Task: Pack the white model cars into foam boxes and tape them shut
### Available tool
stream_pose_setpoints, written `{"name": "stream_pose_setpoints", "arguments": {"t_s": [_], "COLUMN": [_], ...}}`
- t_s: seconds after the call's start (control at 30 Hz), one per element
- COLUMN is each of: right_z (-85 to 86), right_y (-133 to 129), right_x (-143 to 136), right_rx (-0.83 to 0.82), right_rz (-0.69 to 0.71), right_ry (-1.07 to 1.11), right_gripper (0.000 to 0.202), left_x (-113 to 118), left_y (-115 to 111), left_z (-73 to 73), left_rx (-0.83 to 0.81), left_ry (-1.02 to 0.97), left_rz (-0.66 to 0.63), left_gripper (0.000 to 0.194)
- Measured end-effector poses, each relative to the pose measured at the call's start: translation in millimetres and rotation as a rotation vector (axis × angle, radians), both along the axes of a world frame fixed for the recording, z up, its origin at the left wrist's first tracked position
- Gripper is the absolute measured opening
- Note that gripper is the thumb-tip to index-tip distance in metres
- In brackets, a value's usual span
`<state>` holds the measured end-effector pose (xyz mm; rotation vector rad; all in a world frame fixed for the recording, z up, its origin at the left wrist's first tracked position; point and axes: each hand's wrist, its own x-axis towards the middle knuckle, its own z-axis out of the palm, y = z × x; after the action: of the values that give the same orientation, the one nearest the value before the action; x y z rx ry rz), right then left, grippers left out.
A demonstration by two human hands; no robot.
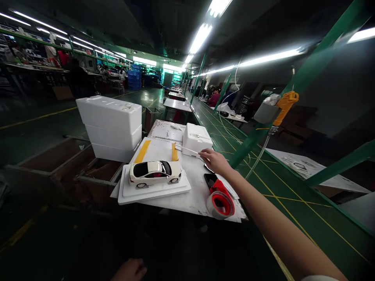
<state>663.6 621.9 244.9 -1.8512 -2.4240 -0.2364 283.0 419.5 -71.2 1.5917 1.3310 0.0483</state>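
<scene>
My right hand (215, 160) reaches over the right side of the worktable (190, 195), its fingers pinched on one end of a thin white stick (190, 150). The stick points left, in front of a small white foam box (197, 136). Low in the view, off the table's near edge, my left hand (130, 270) is loosely curled, with no object visible in it. A cream-coloured model car (156, 172) rests on a white foam slab (155, 192) at the table's left. Close below my right hand lie a dark phone-like object (210, 179) and a red tape dispenser (223, 203).
Tall stacked white foam boxes (113, 127) stand left of the car, beside wooden bins (61, 160). Yellow tape strips (143, 151) mark the tabletop. To the right run a green conveyor (278, 187) and a green post holding an orange air gun (285, 106). A person (215, 97) sits farther back.
</scene>
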Motion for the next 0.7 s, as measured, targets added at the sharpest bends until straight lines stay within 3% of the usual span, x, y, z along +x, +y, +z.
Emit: {"name": "stream_pose_setpoints", "arguments": {"t_s": [0.1,0.2,0.33,0.4,0.47,0.53,0.7], "right_z": [-24.2,-29.6,-26.5,-30.7,-41.5,-58.0,-107.7], "right_y": [25.5,39.9,17.7,-7.7,-33.4,-52.4,-69.3], "right_x": [-13.9,-23.9,-47.2,-63.8,-80.0,-92.6,-107.9], "right_rx": [-0.096,-0.198,-0.191,-0.205,-0.247,-0.258,-0.234], "right_rz": [-0.013,-0.066,-0.119,-0.110,-0.095,-0.130,-0.408], "right_ry": [-0.001,-0.007,0.059,0.129,0.195,0.281,0.857], "right_gripper": [0.038,0.021,0.027,0.037,0.048,0.057,0.090], "left_x": [0.8,-7.9,-29.5,-36.5,-36.4,-30.4,-19.0], "left_y": [-1.0,-0.4,8.5,21.1,38.9,57.8,88.7], "left_z": [8.5,26.5,76.5,106.2,129.6,142.3,139.3], "left_rx": [0.015,0.150,0.592,0.729,0.769,0.743,0.746], "left_ry": [-0.040,-0.189,-0.272,-0.265,-0.310,-0.379,-0.409], "left_rz": [0.028,0.222,0.705,0.842,0.854,0.808,0.817], "left_gripper": [0.054,0.058,0.057,0.061,0.065,0.066,0.062]}}
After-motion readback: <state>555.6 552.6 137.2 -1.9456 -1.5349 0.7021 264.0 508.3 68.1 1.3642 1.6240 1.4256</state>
